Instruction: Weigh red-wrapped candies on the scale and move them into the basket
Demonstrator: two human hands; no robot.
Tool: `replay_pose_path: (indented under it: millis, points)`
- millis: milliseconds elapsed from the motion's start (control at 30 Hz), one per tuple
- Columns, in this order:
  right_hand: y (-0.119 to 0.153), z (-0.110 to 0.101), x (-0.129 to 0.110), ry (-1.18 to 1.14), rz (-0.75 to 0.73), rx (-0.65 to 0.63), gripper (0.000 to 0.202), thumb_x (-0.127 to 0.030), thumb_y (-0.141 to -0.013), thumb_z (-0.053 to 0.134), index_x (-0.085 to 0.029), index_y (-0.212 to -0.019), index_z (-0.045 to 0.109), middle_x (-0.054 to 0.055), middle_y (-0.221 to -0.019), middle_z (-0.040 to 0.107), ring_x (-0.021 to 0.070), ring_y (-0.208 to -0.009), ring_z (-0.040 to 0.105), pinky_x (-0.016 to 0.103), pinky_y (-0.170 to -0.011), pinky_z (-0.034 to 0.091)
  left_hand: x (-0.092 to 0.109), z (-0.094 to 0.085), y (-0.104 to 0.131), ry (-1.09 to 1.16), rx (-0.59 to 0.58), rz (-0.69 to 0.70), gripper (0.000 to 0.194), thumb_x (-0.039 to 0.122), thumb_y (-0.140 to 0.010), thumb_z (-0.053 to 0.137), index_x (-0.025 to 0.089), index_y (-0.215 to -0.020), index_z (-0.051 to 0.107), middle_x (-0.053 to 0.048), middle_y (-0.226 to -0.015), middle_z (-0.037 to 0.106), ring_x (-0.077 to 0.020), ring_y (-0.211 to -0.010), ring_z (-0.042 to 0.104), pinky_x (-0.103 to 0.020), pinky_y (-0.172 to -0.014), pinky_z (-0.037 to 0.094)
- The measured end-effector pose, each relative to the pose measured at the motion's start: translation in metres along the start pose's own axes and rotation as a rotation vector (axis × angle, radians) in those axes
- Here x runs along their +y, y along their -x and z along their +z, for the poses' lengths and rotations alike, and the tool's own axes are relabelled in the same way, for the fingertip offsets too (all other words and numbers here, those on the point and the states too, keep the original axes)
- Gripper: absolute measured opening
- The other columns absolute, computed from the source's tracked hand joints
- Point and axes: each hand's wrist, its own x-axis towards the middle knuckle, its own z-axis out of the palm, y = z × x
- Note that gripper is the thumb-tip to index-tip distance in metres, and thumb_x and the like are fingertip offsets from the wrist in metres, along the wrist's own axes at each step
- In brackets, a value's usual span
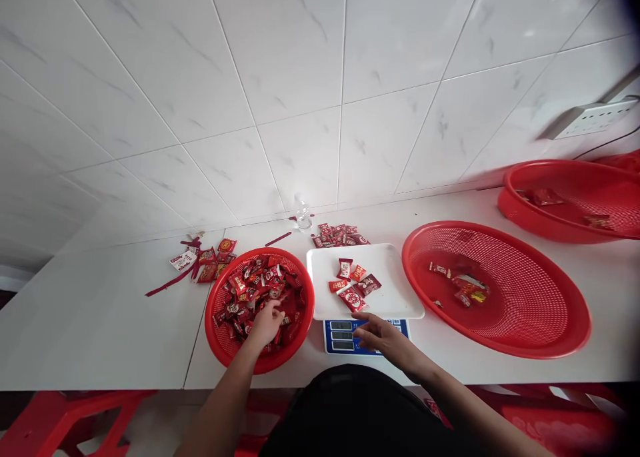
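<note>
My left hand (269, 322) reaches into a round red basket (211, 314) filled with small red candy packets (250, 284). Its fingers touch the packets, and whether they grip one is hidden. Over the front edge of a white tray (395, 290), my right hand (375, 334) hovers with its fingers apart and nothing in them. Several red packets (353, 300) lie on the tray's left half. The tray rests on a scale whose blue panel (329, 340) shows in front, partly behind my right hand.
Two larger red baskets (540, 310) with a few packets stand at the right. Behind the tray are a packet pile (340, 236) and a clear plastic bottle (303, 214). More packets and red strips (173, 284) lie at the left. A power strip (590, 119) is on the wall.
</note>
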Motion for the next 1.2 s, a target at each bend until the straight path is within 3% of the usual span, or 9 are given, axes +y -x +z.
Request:
replay_pose_path:
  millis: [100,200,333,467,667,900,1000,1067,1200]
  points:
    - [0.001,-0.004,0.002,0.022,0.004,0.012,0.055,-0.055,-0.070,0.058,-0.020,-0.113,0.053,0.001,-0.078,0.059,0.0162,-0.074,0.058,0.032,-0.070,0.046,-0.008,0.009,-0.018,-0.152,0.047,0.045,0.027,0.020,-0.081,0.046,0.016,-0.105,0.056,-0.011,-0.106,0.061,-0.0221,-0.102,0.055,-0.035,-0.089,0.040]
    - [0.001,-0.004,0.002,0.037,0.004,0.018,0.054,-0.055,-0.070,0.058,-0.020,-0.111,0.054,0.001,-0.077,0.059,0.0161,-0.074,0.058,0.032,-0.069,0.045,-0.004,0.020,-0.039,-0.239,0.062,0.085,0.039,0.020,-0.084,0.041,0.017,-0.122,0.046,-0.012,-0.125,0.051,-0.0216,-0.118,0.044,-0.033,-0.096,0.033]
    - [0.001,-0.004,-0.001,0.026,0.023,0.032,0.057,-0.057,-0.067,0.060,-0.019,-0.109,0.054,0.002,-0.078,0.059,0.0164,-0.073,0.058,0.032,-0.068,0.045,0.009,0.029,-0.064,-0.343,-0.022,0.069,0.056,0.029,-0.082,0.046,0.022,-0.135,0.029,-0.013,-0.128,0.048,-0.0260,-0.117,0.046,-0.036,-0.092,0.036]
    - [0.002,-0.005,0.000,0.021,0.015,0.033,0.058,-0.060,-0.066,0.059,-0.019,-0.107,0.056,0.001,-0.076,0.057,0.0162,-0.073,0.058,0.033,-0.070,0.046,0.018,0.037,-0.079,-0.434,-0.063,-0.006,0.062,0.040,-0.080,0.048,0.021,-0.135,0.027,-0.019,-0.130,0.044,-0.0326,-0.108,0.052,-0.043,-0.086,0.037]
    - [0.005,-0.009,0.003,0.029,0.029,0.041,0.056,-0.060,-0.067,0.058,-0.020,-0.107,0.055,0.002,-0.081,0.058,0.0170,-0.077,0.057,0.033,-0.073,0.046,0.005,0.041,-0.074,-0.478,-0.068,0.003,0.037,0.040,-0.086,0.036,0.019,-0.114,0.048,-0.013,-0.110,0.060,-0.0260,-0.101,0.056,-0.034,-0.080,0.039]
    - [0.002,-0.007,0.007,0.032,0.008,0.030,0.051,-0.054,-0.069,0.058,-0.019,-0.106,0.055,0.001,-0.077,0.058,0.0173,-0.075,0.056,0.035,-0.072,0.046,-0.031,0.022,-0.049,-0.530,-0.112,-0.009,0.028,0.032,-0.085,0.041,0.016,-0.077,0.062,-0.009,-0.078,0.066,-0.0215,-0.079,0.061,-0.029,-0.071,0.041]
    - [-0.002,-0.005,0.007,0.054,0.002,0.013,0.050,-0.053,-0.070,0.058,-0.019,-0.106,0.056,0.001,-0.078,0.058,0.0177,-0.075,0.057,0.034,-0.071,0.046,-0.029,0.018,-0.045,-0.553,-0.039,0.032,0.026,0.028,-0.085,0.039,0.017,-0.097,0.059,-0.009,-0.103,0.062,-0.0213,-0.102,0.055,-0.030,-0.085,0.038]
    - [-0.004,-0.004,0.007,0.064,-0.006,0.003,0.050,-0.053,-0.070,0.058,-0.019,-0.106,0.057,0.001,-0.078,0.059,0.0176,-0.076,0.057,0.034,-0.072,0.046,-0.024,0.020,-0.048,-0.573,0.025,0.050,0.033,0.025,-0.085,0.038,0.018,-0.115,0.051,-0.009,-0.127,0.048,-0.0213,-0.120,0.040,-0.030,-0.096,0.030]
    - [-0.006,-0.004,0.007,0.083,-0.018,-0.005,0.050,-0.052,-0.071,0.058,-0.020,-0.108,0.057,0.002,-0.080,0.059,0.0172,-0.076,0.057,0.032,-0.072,0.045,-0.016,0.028,-0.058,-0.616,0.035,0.003,0.049,0.029,-0.080,0.047,0.016,-0.127,0.041,-0.012,-0.140,0.031,-0.0272,-0.127,0.030,-0.034,-0.101,0.026]
